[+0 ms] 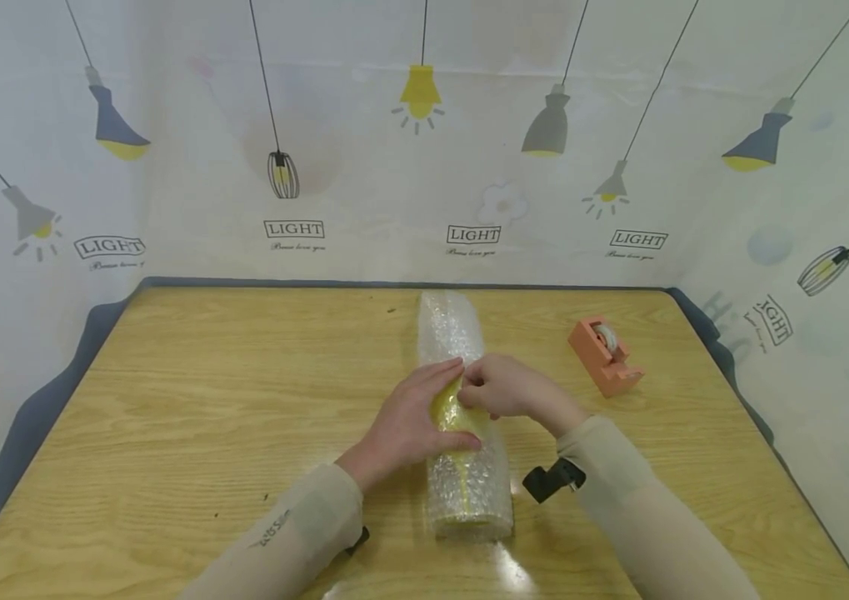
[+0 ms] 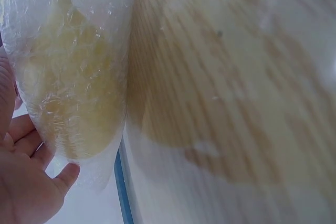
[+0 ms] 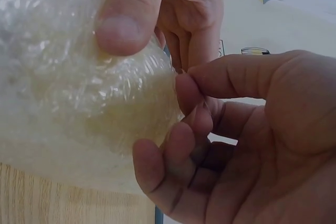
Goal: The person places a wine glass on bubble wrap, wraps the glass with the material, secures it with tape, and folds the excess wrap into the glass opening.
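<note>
A long bundle of bubble wrap [image 1: 451, 329] lies lengthwise on the table, with a yellow object [image 2: 79, 93] showing through it. That object is rounded and wide at one part, with a narrow yellow strip running from it. My left hand [image 1: 415, 423] holds the bundle from its left side, thumb across the near part and fingers at the far part. The left thumb [image 3: 123, 32] lies on the wrap. Above the bundle's right side, my right hand [image 1: 517, 386] pinches a thin clear piece at the wrap's surface between thumb and fingertips.
A coral tape dispenser [image 1: 598, 358] with a roll in it stands at the right of the wooden table [image 1: 244, 367]. White cloth [image 1: 364, 167] printed with lamps rises behind the table and along both sides.
</note>
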`<move>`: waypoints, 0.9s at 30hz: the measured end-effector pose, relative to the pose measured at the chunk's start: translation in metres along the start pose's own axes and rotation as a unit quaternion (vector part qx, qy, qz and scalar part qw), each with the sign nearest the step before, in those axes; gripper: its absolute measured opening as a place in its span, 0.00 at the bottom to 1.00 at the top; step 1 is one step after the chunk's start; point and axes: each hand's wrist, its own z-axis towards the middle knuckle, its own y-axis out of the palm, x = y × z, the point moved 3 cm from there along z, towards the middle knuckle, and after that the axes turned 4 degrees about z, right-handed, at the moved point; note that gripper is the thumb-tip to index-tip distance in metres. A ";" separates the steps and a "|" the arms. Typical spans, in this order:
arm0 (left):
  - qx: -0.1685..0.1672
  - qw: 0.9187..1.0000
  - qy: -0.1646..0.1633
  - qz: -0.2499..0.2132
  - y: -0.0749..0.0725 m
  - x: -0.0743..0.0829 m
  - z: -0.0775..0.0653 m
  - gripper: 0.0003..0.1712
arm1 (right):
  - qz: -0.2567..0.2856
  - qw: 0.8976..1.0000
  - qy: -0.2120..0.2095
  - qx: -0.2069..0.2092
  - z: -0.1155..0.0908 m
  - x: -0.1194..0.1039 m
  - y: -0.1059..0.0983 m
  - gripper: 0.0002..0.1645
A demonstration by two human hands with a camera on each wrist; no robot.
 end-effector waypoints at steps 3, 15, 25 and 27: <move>-0.001 1.000 -0.001 0.000 0.000 0.000 0.000 0.61 | -0.013 1.000 0.006 0.015 0.000 -0.003 0.001 0.14; 0.001 1.000 -0.001 -0.002 0.000 0.001 0.000 0.60 | -0.058 0.996 0.026 0.057 0.005 -0.006 0.007 0.30; -0.005 1.000 0.001 0.002 0.000 0.004 0.001 0.60 | -0.036 0.995 0.079 0.051 0.006 0.000 0.004 0.28; -0.006 1.000 0.000 0.003 0.000 0.004 0.000 0.60 | -0.023 0.995 0.089 0.045 0.007 0.003 0.003 0.29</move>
